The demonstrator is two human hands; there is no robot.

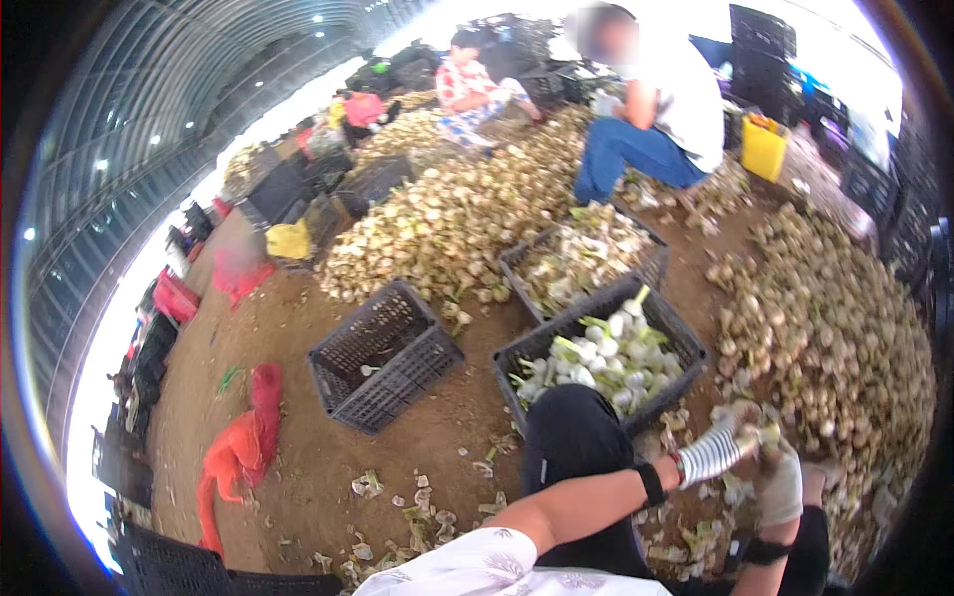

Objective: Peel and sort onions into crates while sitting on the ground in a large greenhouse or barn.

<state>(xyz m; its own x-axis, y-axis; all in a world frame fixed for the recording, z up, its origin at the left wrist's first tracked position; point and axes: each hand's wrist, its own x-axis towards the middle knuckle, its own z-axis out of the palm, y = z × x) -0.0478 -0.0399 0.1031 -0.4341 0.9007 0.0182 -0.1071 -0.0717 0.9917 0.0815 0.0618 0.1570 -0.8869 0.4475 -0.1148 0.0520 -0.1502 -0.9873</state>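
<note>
My left hand (pixel 715 451), in a striped glove, meets my right hand (pixel 780 477), in a pale glove, low on the right side of the view. Between their fingers is a pale garlic bulb (pixel 768 433), partly covered by the gloves; both hands touch it. Beyond my bent knee, a black plastic crate (pixel 674 369) holds white garlic bulbs with green stems (pixel 596 354). Behind it, a second crate (pixel 522 287) holds loose garlic skins and trimmings (pixel 585 257). To the right of my hands lies a large heap of unpeeled garlic (pixel 827 343).
A black crate (pixel 406 380) with one bulb (pixel 367 370) stands left. Another garlic heap (pixel 447 223) lies ahead, with two seated co-workers beside it. Red mesh bags (pixel 238 451) lie on the dirt floor; a yellow container (pixel 762 149) stands back right. Garlic skins litter the ground near me.
</note>
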